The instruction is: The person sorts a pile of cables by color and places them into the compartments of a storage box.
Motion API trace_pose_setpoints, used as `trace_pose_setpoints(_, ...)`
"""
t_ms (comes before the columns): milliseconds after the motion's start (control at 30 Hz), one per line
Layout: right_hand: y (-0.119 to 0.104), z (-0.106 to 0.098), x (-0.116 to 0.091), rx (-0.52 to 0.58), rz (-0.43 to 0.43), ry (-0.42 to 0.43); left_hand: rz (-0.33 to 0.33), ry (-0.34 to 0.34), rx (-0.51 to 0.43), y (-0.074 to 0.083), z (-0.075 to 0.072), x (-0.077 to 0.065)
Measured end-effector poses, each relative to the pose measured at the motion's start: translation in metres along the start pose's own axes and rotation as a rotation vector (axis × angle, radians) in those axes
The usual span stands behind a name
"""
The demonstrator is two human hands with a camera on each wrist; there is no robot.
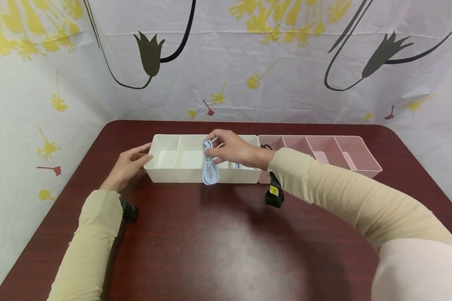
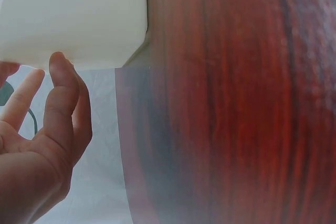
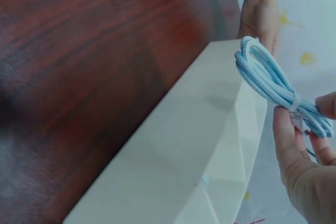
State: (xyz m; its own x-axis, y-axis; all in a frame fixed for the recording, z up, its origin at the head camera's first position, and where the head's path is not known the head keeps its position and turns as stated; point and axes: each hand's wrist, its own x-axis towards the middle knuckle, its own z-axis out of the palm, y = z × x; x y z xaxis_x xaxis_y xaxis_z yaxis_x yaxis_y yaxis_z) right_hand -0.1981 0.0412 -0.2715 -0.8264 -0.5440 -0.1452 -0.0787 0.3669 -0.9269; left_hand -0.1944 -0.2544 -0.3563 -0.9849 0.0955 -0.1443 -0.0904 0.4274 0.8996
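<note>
My right hand (image 1: 231,147) pinches a light blue coiled cable (image 1: 210,167) by its upper end, over the front wall of the white divided box (image 1: 177,175). In the right wrist view the cable (image 3: 268,77) shows as a bundled loop with a white tie around it, between thumb and fingers. At the box's left end, my left hand (image 1: 127,165) touches the wall with its fingertips. The left wrist view shows these fingers (image 2: 63,98) loosely bent against the white end wall (image 2: 79,19). Another bit of blue cable (image 1: 237,166) lies in a right compartment of the white box.
A pink divided box (image 1: 355,152) stands end to end with the white one on the right, with a black cable (image 1: 265,146) in its left compartment. Both sit near the back of the dark red wooden table (image 1: 196,234). A patterned cloth (image 1: 196,96) hangs behind.
</note>
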Motion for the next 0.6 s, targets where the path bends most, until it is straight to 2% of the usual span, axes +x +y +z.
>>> trace_pose_setpoints(267,-0.009,-0.004,0.013,-0.050,0.002,0.009,-0.004,0.004,0.003,0.000,0.000,0.001)
trace_pose_setpoints(600,-0.022,-0.012,0.033,0.024,0.024,0.006,-0.008,0.004,0.004,0.001,0.000,0.000)
